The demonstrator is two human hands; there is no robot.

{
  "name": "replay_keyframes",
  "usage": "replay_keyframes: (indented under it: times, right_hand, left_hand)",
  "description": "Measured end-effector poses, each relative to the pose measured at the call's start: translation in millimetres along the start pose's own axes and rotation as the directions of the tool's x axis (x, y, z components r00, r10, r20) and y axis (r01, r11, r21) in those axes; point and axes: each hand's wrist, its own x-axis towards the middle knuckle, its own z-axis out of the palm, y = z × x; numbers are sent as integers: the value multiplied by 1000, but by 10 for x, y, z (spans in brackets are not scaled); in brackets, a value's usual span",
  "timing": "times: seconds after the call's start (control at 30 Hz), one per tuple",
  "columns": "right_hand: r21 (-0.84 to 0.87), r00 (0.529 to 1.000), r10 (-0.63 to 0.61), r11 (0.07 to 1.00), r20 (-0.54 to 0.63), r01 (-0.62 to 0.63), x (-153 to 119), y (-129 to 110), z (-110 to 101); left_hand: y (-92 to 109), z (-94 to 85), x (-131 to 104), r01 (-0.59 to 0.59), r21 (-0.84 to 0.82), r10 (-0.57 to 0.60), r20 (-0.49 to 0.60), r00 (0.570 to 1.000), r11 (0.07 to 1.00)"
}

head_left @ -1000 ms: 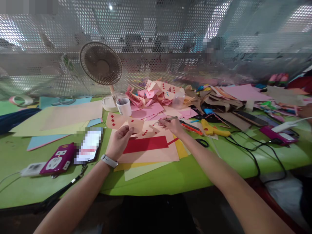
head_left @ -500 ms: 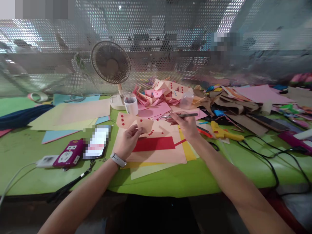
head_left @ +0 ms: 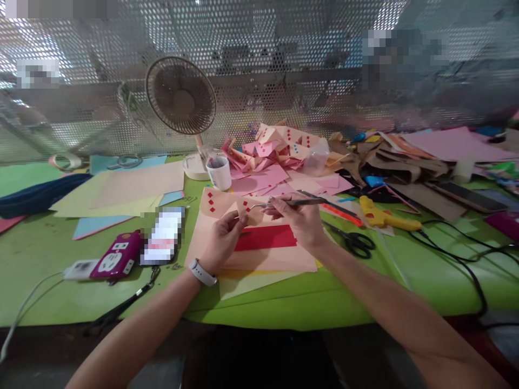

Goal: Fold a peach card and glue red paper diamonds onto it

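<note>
- The left hand pinches a small peach paper piece with red diamonds, just above the peach sheets at the middle of the green table.
- The right hand grips tweezers, their tip at the paper piece.
- A red strip lies under both hands.
- Scissors lie just right of the right hand.
- A phone lies to the left.
</note>
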Motion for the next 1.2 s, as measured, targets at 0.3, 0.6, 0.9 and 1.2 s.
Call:
replay_keyframes:
  times: [0.3,0.6,0.9,1.2]
  right_hand:
    - [-29,1000,-17,999,6,17,-20,-41,30]
    - [-67,1000,-21,998,12,22,-21,-26,16]
    - [-71,999,-29,997,27,30,-24,-35,8]
    - [-51,998,-44,998,40,46,-61,39,3]
  left_hand:
    - [12,21,-18,-17,-3,17,-4,1000,1000]
    - [2,16,-15,-2,-12,2,1,1000,1000]
    - [48,17,-39,-28,35,28,4,1000,999]
    - [44,24,-40,-17,-29,16,-22,1000,999]
